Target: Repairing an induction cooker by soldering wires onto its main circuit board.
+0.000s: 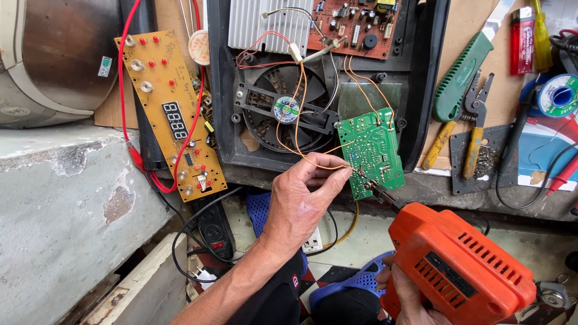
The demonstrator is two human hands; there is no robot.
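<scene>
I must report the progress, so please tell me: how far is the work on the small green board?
Done: the black housing is open, fan exposed, yellow panel laid aside. In hand: left hand steadies the green board; right hand holds the orange soldering gun, tip on its lower edge. Left: board remains outside, hanging on orange wires.

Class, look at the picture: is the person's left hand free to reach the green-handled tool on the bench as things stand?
Probably not: the left hand is pinching the green circuit board, and the green-handled tool lies beyond it, past the board and the appliance housing.

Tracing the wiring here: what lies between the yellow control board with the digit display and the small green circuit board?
In the head view, a black round cooling fan in its open black housing lies between the yellow control board and the green circuit board, crossed by orange wires.
</scene>
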